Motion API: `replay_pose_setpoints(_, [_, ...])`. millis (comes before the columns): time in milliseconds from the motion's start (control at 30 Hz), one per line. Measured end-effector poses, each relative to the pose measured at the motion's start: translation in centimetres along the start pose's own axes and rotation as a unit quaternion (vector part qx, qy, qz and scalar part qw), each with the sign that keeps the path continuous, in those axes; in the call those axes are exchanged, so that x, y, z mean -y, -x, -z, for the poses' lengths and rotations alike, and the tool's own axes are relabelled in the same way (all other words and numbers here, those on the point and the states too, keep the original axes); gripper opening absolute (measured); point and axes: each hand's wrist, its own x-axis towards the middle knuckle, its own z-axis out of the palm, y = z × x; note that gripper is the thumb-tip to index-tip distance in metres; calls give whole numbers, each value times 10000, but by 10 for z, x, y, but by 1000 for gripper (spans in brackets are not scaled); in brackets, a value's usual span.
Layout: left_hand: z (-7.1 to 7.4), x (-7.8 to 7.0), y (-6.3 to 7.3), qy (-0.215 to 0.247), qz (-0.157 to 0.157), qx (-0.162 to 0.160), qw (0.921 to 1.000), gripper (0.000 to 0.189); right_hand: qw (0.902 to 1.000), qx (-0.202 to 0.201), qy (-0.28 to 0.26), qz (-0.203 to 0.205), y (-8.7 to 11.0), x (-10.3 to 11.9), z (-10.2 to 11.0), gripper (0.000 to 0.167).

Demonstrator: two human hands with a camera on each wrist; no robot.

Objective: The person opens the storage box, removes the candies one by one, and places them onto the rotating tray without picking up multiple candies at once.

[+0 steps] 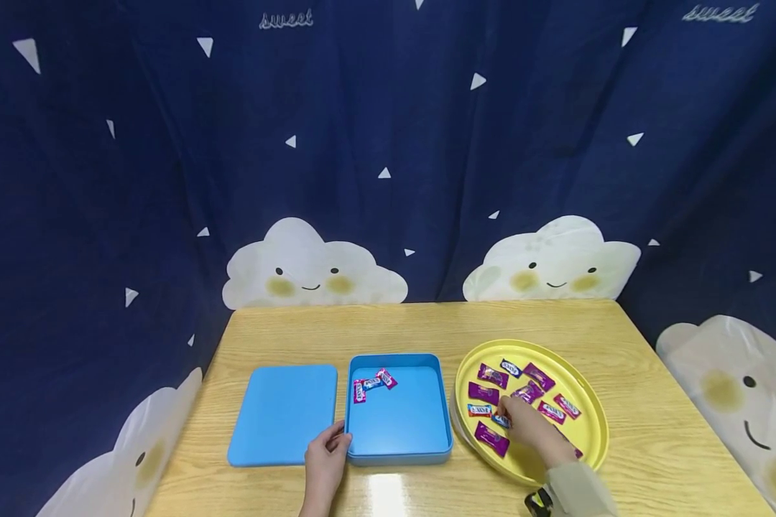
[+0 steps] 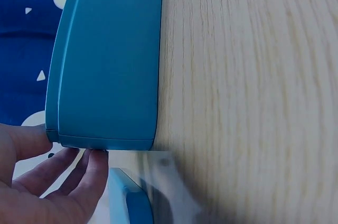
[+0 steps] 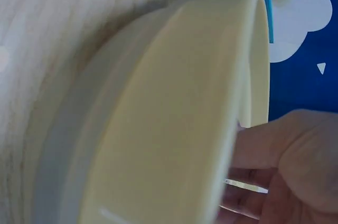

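A square blue box (image 1: 397,431) stands in the middle of the table, with three small wrapped candies (image 1: 386,378) in its far left corner. My left hand (image 1: 326,459) holds the box's near left edge, thumb at the rim and fingers against the outer side, as the left wrist view shows. To the right is a round yellow tray (image 1: 591,402) with several purple, red, pink and blue wrapped candies (image 1: 483,393). Over the tray, my right hand (image 1: 533,429) pinches at a blue-wrapped candy (image 1: 501,421); the tray wall hides the fingertips in the right wrist view.
A flat blue lid (image 1: 284,416) lies left of the box on the wooden table (image 1: 420,327). Behind the table hangs a dark blue curtain (image 1: 362,93) with clouds and triangles. The tray's raised rim (image 3: 232,102) stands beside my right hand.
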Motion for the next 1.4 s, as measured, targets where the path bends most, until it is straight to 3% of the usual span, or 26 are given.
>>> replay_pose_setpoints(333, [1, 0, 0, -11, 31, -17, 10000, 30, 9977, -186, 625, 158, 1, -1, -7, 31])
replay_pose_setpoints(733, [0, 0, 1, -30, 65, -46, 10000, 30, 9988, -87, 476, 42, 0, 1, -4, 24])
replay_pose_setpoints(867, [0, 0, 0, -54, 101, -76, 9999, 29, 9980, -422, 399, 263, -4, 8, 3, 22])
replay_pose_setpoints(1067, [1, 0, 1, -5, 93, 4, 10000, 30, 9863, -1291, 568, 857, -17, 25, 7, 50])
replay_pose_setpoints(1200, [1, -1, 0, 15, 116, -5, 9999, 30, 9823, -1365, 727, 1055, -30, 39, 7, 63])
replay_pose_setpoints(1400, [-1, 1, 0, 11, 73, -28, 10000, 30, 9784, -1203, 892, 1428, -53, 64, 2, 65])
